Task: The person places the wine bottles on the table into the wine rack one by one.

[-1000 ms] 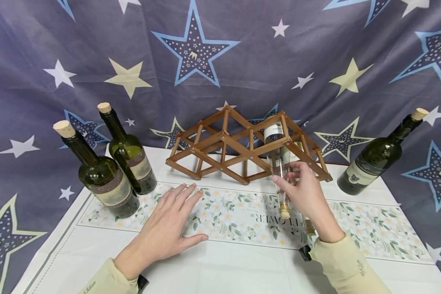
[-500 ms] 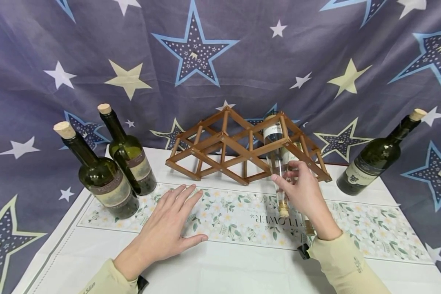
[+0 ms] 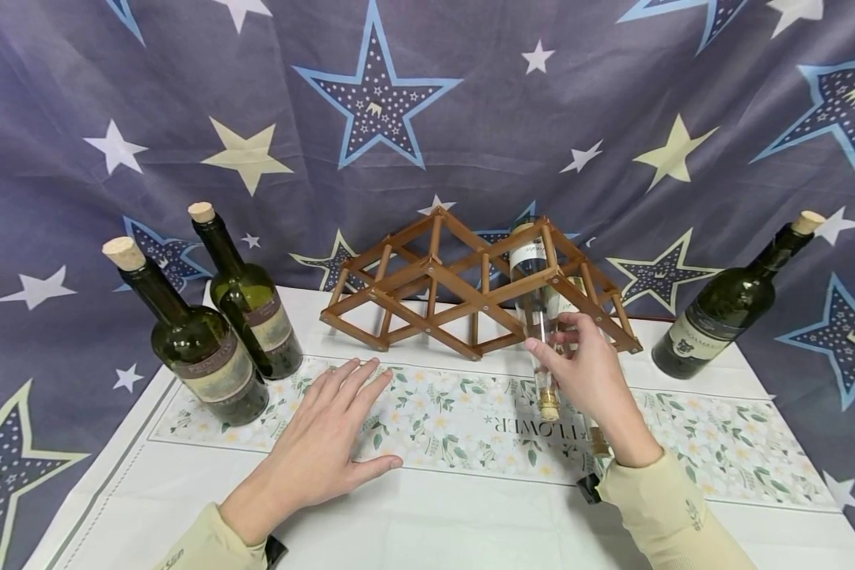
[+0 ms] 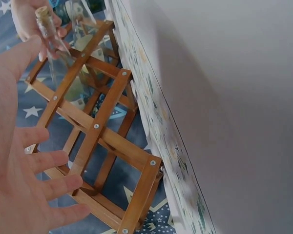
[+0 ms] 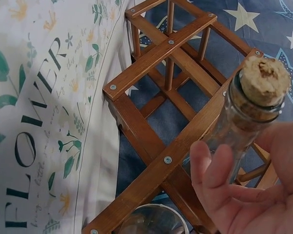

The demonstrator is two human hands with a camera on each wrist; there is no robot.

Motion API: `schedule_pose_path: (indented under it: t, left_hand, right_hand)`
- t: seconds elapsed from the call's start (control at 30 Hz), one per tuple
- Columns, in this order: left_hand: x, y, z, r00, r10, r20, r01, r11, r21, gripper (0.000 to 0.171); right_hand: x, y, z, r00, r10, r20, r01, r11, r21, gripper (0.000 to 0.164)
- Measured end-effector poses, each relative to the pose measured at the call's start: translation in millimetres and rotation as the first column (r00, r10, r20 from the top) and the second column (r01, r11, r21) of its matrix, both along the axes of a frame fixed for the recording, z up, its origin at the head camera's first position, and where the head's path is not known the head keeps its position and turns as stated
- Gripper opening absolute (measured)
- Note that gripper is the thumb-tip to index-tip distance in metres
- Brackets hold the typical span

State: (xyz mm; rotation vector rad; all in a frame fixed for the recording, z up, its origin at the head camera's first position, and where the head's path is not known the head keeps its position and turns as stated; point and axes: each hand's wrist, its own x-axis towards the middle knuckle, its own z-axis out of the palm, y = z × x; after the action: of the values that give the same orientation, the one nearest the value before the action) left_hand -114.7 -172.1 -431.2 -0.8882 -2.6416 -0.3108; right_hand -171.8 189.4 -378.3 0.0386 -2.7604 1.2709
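Observation:
My right hand (image 3: 594,380) grips a clear glass bottle (image 3: 539,305) near its neck, thumb on one side and fingers on the other. The bottle lies tilted in an upper right cell of the wooden wine rack (image 3: 433,263), base toward the curtain. Its cork (image 5: 264,80) points toward me. A second clear bottle (image 3: 598,440) sits lower on the right, mostly hidden behind that hand. My left hand (image 3: 328,435) is spread palm down over the floral runner (image 3: 442,404), left of the rack, holding nothing; its straight fingers (image 4: 53,187) show in the left wrist view.
Two corked green wine bottles, one nearer (image 3: 214,364) and one farther (image 3: 260,317), stand upright at the left. Another corked green bottle (image 3: 712,309) stands at the right. A star-patterned curtain (image 3: 470,95) hangs behind the white-covered table (image 3: 470,522).
The clear bottle in my right hand has slid very slightly back toward the rack. My left hand and the standing bottles have not moved.

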Motion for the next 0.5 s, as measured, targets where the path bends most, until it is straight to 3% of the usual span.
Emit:
schedule_pose_path:
  t: [0.5]
  left_hand:
    - [0.2, 0.2, 1.2, 1.000, 0.004, 0.003, -0.004, 1.000, 0.000, 0.102]
  right_hand:
    - [13.3, 4.6, 7.5, 0.999, -0.029, -0.018, 0.030, 0.999, 0.029, 0.083]
